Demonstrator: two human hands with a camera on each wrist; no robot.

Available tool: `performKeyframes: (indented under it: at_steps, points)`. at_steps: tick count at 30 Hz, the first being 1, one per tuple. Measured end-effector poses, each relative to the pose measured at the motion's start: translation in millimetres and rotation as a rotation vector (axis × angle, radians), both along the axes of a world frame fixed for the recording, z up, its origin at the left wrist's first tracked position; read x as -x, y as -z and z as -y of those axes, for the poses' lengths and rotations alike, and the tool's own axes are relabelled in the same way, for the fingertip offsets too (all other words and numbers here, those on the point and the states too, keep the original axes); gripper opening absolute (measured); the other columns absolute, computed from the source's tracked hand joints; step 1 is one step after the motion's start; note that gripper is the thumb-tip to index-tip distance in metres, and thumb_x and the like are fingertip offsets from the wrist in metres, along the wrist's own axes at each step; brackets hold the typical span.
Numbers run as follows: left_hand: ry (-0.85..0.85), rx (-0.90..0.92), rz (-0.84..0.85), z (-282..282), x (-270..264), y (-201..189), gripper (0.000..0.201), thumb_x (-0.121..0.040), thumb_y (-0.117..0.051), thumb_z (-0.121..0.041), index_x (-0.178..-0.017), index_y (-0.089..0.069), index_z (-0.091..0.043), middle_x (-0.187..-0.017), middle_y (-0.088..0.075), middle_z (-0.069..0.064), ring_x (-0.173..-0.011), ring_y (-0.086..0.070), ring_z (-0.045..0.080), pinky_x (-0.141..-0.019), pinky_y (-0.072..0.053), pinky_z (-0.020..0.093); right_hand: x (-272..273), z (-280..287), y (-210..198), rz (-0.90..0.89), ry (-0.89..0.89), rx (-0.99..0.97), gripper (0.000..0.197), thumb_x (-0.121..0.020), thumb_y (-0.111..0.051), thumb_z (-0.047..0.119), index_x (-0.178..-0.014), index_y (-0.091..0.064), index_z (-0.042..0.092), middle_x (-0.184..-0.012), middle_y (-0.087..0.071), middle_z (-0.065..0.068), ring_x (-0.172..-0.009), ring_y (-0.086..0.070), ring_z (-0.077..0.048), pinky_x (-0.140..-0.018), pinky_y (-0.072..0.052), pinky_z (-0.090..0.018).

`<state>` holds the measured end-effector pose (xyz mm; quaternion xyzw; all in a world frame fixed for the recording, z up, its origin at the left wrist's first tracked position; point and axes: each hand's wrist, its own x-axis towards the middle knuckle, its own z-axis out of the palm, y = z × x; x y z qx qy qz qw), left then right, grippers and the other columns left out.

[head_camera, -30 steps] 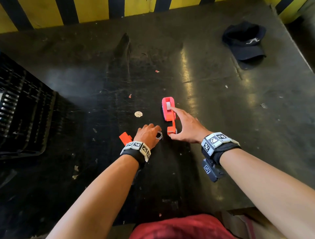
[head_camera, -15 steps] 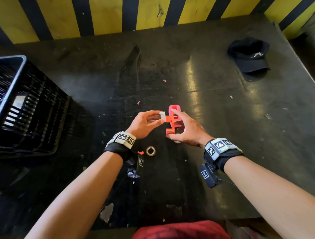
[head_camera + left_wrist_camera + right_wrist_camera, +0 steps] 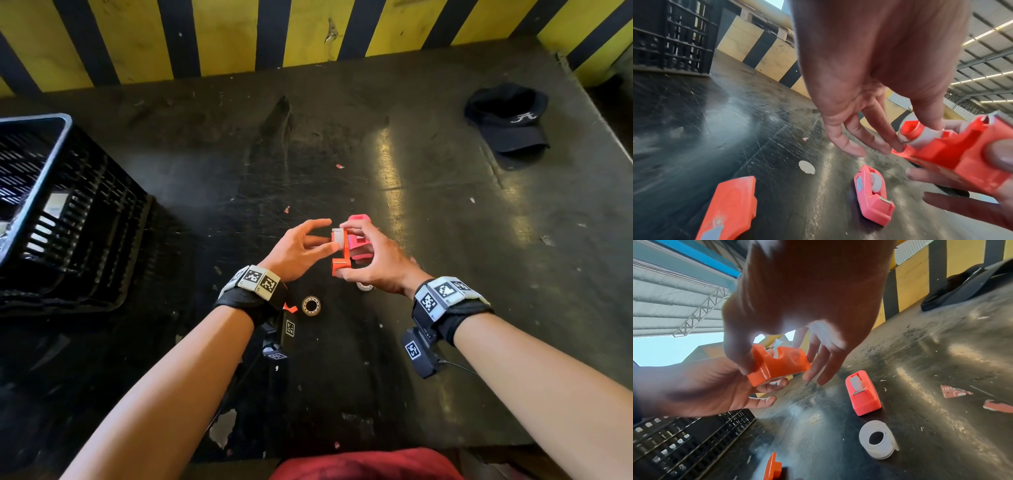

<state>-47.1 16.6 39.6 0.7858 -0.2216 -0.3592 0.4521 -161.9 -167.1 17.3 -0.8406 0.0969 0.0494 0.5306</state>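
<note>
Above the dark table (image 3: 445, 212) my right hand (image 3: 342, 250) grips an orange tape dispenser (image 3: 344, 255), thumb at its lower end and fingers over the top. My left hand (image 3: 325, 236) meets it from the left. Its thumb sits on the grey tape roll (image 3: 920, 139) in the dispenser (image 3: 962, 155), and its fingers reach under the body. On the table just below lies a pink tape dispenser (image 3: 863, 394) with its own roll. A loose white tape roll (image 3: 877, 439) rests near it, half hidden under my right hand in the head view.
A small ring (image 3: 311, 305) and an orange plastic piece (image 3: 729, 207) lie by my left wrist. At the left stands a black slatted crate (image 3: 51, 212). A dark cap (image 3: 510, 120) lies at the far right. A yellow-and-black striped wall runs along the far edge.
Both hands rose from the table with the orange dispenser and the grey roll. My left hand has since brought the roll onto the dispenser. The ring stayed on the table.
</note>
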Motion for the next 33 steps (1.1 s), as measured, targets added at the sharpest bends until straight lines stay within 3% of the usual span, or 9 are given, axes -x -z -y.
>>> performKeyframes:
  at_steps: [3,6,10,13,19,22,25,29,33]
  points:
    - [0.004,-0.082,0.034,-8.0,-9.1,4.7,0.069,-0.091,-0.073,-0.038,-0.151,-0.041,-0.026,-0.132,-0.071,0.001,-0.118,-0.068,0.015,-0.103,-0.052,0.037,-4.0,1.3,1.7,-0.020,-0.005,0.014,0.082,-0.071,-0.092,0.038,-0.139,-0.045,0.038,-0.144,-0.053,0.000,-0.124,-0.061,-0.020,-0.101,-0.053,-0.040]
    - [0.041,-0.330,0.193,-29.0,-24.4,17.8,0.075,-0.085,-0.079,-0.039,-0.149,-0.043,-0.026,-0.138,-0.064,0.002,-0.123,-0.063,0.020,-0.105,-0.051,0.036,-10.3,4.1,3.8,-0.035,0.020,-0.017,0.082,-0.068,-0.093,0.039,-0.135,-0.047,0.039,-0.143,-0.054,-0.001,-0.118,-0.065,-0.016,-0.101,-0.056,-0.043]
    - [0.224,-0.854,0.286,-59.5,-22.3,48.1,0.117,-0.062,-0.089,-0.054,-0.157,-0.027,-0.028,-0.155,-0.041,0.011,-0.140,-0.045,0.034,-0.111,-0.044,0.052,-18.5,4.6,6.8,-0.053,0.032,-0.034,0.076,-0.073,-0.093,0.028,-0.135,-0.048,0.034,-0.140,-0.055,-0.002,-0.107,-0.067,-0.006,-0.094,-0.056,-0.029]
    - [0.254,-0.968,0.321,-68.5,-4.5,67.1,0.132,-0.053,-0.089,-0.065,-0.159,-0.019,-0.027,-0.161,-0.031,0.010,-0.145,-0.039,0.037,-0.110,-0.043,0.058,-22.3,1.3,10.1,-0.071,0.023,-0.043,0.078,-0.071,-0.093,0.031,-0.135,-0.048,0.035,-0.140,-0.055,-0.001,-0.106,-0.068,-0.007,-0.098,-0.057,-0.034]
    - [0.169,-0.884,0.408,-79.2,12.9,86.6,0.110,-0.070,-0.077,-0.067,-0.155,-0.027,-0.019,-0.154,-0.042,0.012,-0.137,-0.048,0.036,-0.105,-0.049,0.054,-23.0,0.4,16.3,-0.084,0.026,-0.040,0.076,-0.074,-0.092,0.027,-0.137,-0.049,0.032,-0.139,-0.056,0.002,-0.101,-0.065,0.004,-0.081,-0.048,-0.007]
    - [0.082,-0.787,0.362,-78.6,9.5,82.8,0.105,-0.072,-0.075,-0.065,-0.153,-0.032,-0.016,-0.151,-0.048,0.010,-0.135,-0.053,0.032,-0.108,-0.049,0.048,-20.6,1.8,15.8,-0.075,0.025,-0.055,0.077,-0.071,-0.092,0.033,-0.136,-0.049,0.035,-0.140,-0.056,0.001,-0.105,-0.067,0.000,-0.090,-0.053,-0.021]
    - [-0.111,-0.414,0.144,-68.0,-0.3,65.0,0.097,-0.070,-0.083,-0.052,-0.150,-0.042,-0.016,-0.135,-0.064,-0.006,-0.130,-0.060,0.023,-0.109,-0.049,0.036,-17.9,5.7,11.7,-0.075,0.029,-0.084,0.079,-0.065,-0.090,0.045,-0.132,-0.049,0.041,-0.138,-0.057,0.001,-0.109,-0.069,-0.010,-0.099,-0.058,-0.038]
    - [-0.076,-0.094,-0.105,-40.1,-16.9,17.0,0.088,-0.082,-0.083,-0.020,-0.156,-0.037,-0.018,-0.130,-0.065,-0.017,-0.123,-0.066,0.015,-0.107,-0.053,0.045,-16.5,12.3,2.6,-0.085,0.012,-0.076,0.078,-0.064,-0.087,0.052,-0.132,-0.050,0.043,-0.137,-0.059,0.004,-0.128,-0.060,-0.016,-0.109,-0.050,-0.051]
    - [0.008,-0.056,-0.144,-15.9,-17.5,-15.5,0.093,-0.073,-0.075,-0.032,-0.157,-0.035,-0.026,-0.151,-0.054,-0.003,-0.132,-0.060,0.024,-0.109,-0.049,0.053,-17.2,13.5,-6.1,-0.062,0.013,-0.089,0.074,-0.067,-0.085,0.050,-0.133,-0.052,0.040,-0.137,-0.060,0.005,-0.132,-0.056,-0.016,-0.111,-0.049,-0.053]
